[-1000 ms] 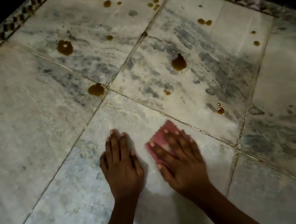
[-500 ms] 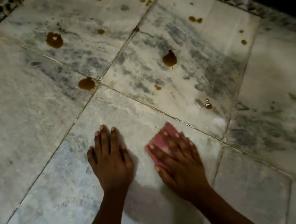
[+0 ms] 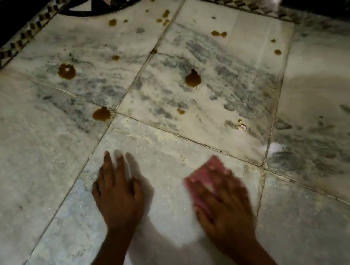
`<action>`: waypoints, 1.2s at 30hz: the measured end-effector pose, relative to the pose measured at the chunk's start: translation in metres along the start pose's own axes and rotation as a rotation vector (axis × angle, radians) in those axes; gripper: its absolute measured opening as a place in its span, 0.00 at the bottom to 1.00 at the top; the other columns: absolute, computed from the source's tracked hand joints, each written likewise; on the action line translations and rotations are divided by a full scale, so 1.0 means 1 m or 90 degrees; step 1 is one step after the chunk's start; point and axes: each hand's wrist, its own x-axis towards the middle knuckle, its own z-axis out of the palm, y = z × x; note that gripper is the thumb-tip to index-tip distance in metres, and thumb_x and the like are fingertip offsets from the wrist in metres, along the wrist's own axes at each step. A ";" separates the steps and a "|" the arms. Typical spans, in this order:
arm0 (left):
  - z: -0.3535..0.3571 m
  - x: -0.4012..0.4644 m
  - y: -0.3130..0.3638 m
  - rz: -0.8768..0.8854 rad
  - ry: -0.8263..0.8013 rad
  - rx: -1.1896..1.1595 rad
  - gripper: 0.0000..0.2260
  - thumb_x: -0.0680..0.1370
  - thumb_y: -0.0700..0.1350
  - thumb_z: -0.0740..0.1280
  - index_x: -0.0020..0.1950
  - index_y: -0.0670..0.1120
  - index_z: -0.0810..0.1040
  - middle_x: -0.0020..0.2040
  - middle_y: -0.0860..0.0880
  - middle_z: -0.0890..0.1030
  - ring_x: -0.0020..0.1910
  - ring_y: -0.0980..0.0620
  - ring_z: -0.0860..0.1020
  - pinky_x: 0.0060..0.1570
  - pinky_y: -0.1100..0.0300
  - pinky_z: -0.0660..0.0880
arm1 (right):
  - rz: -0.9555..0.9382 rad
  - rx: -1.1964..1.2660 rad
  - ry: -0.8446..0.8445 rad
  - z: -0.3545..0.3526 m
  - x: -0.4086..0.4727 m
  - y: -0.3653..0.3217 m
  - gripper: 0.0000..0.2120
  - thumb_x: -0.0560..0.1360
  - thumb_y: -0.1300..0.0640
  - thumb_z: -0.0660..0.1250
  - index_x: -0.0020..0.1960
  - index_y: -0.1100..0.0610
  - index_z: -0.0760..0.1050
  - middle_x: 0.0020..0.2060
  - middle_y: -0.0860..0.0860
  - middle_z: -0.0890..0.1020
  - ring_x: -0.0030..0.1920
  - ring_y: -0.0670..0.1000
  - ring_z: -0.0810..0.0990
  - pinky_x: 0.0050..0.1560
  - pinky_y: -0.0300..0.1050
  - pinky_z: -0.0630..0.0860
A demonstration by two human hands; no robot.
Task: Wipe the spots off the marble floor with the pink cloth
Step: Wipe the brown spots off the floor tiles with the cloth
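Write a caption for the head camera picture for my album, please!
Right hand presses pink cloth on marble floor; left hand rests flat; brown spots remain.

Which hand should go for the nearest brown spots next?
Right. The right hand already presses the pink cloth flat; brown spots lie ahead of it. The left hand rests bare on the marble floor.

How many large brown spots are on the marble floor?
3: the first large spot at far left, the second large spot by the tile joint, the third large spot at centre. Many small drops besides.
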 end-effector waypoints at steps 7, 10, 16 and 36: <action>-0.011 0.058 -0.087 -0.084 0.028 0.060 0.32 0.81 0.59 0.56 0.83 0.45 0.66 0.84 0.38 0.63 0.80 0.33 0.66 0.72 0.34 0.67 | 0.239 -0.009 0.014 0.028 0.103 0.006 0.32 0.83 0.34 0.51 0.85 0.34 0.50 0.88 0.55 0.52 0.87 0.66 0.49 0.84 0.72 0.49; -0.005 0.052 -0.097 -0.128 0.033 0.033 0.31 0.83 0.61 0.54 0.81 0.45 0.69 0.83 0.39 0.66 0.81 0.35 0.66 0.74 0.35 0.65 | 0.129 -0.023 -0.031 0.038 0.119 -0.041 0.30 0.84 0.35 0.48 0.85 0.32 0.49 0.89 0.52 0.49 0.88 0.63 0.43 0.85 0.69 0.45; 0.000 0.053 -0.102 -0.136 0.038 0.032 0.29 0.84 0.59 0.56 0.81 0.45 0.70 0.83 0.40 0.67 0.81 0.37 0.66 0.74 0.37 0.65 | -0.040 -0.036 -0.033 0.017 0.052 -0.042 0.29 0.83 0.34 0.57 0.83 0.30 0.58 0.88 0.48 0.57 0.88 0.58 0.55 0.84 0.66 0.56; 0.003 0.062 -0.103 -0.247 0.053 -0.001 0.29 0.83 0.57 0.59 0.83 0.47 0.68 0.86 0.42 0.63 0.85 0.42 0.61 0.82 0.41 0.59 | 0.065 -0.082 -0.023 0.078 0.218 -0.138 0.35 0.83 0.29 0.42 0.87 0.42 0.58 0.87 0.62 0.52 0.85 0.72 0.52 0.81 0.74 0.55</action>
